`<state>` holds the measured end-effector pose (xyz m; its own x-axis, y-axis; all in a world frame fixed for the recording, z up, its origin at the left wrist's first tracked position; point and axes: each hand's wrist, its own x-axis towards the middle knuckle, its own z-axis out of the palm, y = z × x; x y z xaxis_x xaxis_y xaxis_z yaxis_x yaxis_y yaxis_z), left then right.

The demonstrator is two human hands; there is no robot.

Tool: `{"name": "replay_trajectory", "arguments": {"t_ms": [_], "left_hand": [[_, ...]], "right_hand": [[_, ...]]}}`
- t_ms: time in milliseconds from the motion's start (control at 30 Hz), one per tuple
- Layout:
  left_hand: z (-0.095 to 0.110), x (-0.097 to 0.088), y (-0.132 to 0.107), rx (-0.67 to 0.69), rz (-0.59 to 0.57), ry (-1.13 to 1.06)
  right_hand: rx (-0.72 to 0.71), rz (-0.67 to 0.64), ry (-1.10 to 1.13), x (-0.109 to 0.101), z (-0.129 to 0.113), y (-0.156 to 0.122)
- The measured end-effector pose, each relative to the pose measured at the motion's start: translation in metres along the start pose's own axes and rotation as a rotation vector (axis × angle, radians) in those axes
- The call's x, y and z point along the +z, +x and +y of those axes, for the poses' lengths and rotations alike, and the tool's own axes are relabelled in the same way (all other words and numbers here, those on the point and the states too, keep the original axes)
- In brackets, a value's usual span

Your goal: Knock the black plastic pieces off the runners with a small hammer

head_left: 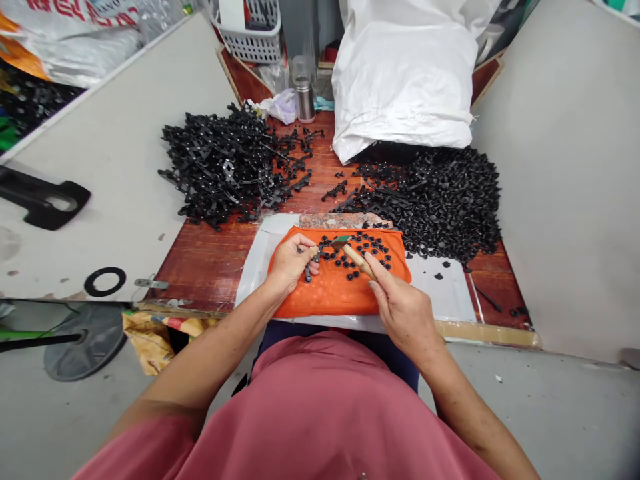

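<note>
My right hand (400, 297) is closed around the wooden handle of a small hammer (359, 261); its dark, greenish head is over the orange cloth (320, 300). On the cloth's left side, my left hand (293, 261) pinches a black plastic strip (308, 273), partly hidden by the fingers. Several small round black caps (350, 263) lie scattered on the cloth around the hammer head. Whether the head touches any of them I cannot tell.
Behind my left hand is a heap of black jointed strips (225, 167). Small black parts (450, 200) are piled at the right, below a large white sack (405, 73). A metal flask (304, 100) stands at the back. Pale panels (565, 167) flank the red-brown table (200, 260).
</note>
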<state>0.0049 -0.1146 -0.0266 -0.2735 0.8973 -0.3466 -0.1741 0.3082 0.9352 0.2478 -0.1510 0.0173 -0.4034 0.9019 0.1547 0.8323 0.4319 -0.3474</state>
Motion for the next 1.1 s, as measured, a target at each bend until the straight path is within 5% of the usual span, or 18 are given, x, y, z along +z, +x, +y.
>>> {"name": "replay_trajectory", "arguments": {"t_ms": [200,367,567,833,1033,1100], "left_hand": [[0.003,0.002,-0.002,-0.024,0.023,0.037],[0.002,0.002,-0.001,-0.028,0.027,0.038],[0.003,0.002,-0.002,-0.043,0.015,0.089],[0.011,-0.01,-0.002,-0.095,-0.102,0.075],[0.009,-0.005,-0.001,-0.113,-0.026,0.075],[0.009,-0.003,-0.001,-0.116,-0.013,0.077]], "right_hand": [[0.009,-0.144,-0.144,0.013,-0.011,0.01],[0.021,-0.095,-0.105,0.011,-0.012,0.008],[0.074,-0.328,-0.245,0.01,-0.022,0.009],[0.058,-0.262,-0.09,0.012,-0.006,0.014],[-0.008,0.06,0.159,-0.008,-0.008,0.005],[-0.024,0.062,0.098,-0.008,-0.012,0.005]]}}
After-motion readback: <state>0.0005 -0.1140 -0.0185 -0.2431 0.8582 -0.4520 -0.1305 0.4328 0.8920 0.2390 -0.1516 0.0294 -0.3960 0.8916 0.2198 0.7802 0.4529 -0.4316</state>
